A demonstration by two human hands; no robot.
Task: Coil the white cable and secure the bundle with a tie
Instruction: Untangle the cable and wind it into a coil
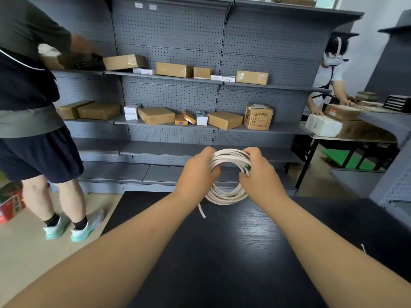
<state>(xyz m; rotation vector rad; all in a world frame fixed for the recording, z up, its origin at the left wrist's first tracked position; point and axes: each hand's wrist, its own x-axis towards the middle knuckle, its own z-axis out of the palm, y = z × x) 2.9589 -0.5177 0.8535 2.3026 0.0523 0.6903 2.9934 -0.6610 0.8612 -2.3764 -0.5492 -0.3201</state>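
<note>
Grey perforated-metal shelving (pixel 173 41) stood behind the bench, carrying brown cardboard boxes (pixel 156 115); two other people worked at its left and right. The black wood-grain worktop (pixel 233 252) filled the near field. The coiled white cable (pixel 226 194), a round bundle of many turns, was held upright in the air over the middle of the worktop's far edge, its lowest turns hanging just above the surface. The left hand (pixel 198 170) had its fingers wrapped round the coil's left side; the right hand (pixel 260 174) closed on the right side, thumb through the ring. One short loose cable end (pixel 202 211) dangled below the left side of the coil. A small green piece (pixel 248 168) showed at the right fingers, possibly the tie; could not confirm. A thin white strip (pixel 363 248) lay near the worktop's right edge, identity unclear. Judgement: coiling looked nearly complete and tying was the step in hand. To do it well, keep the left hand firm so the turns stay stacked, tuck the loose end along the bundle, then cinch the tie snugly across all turns.
</note>
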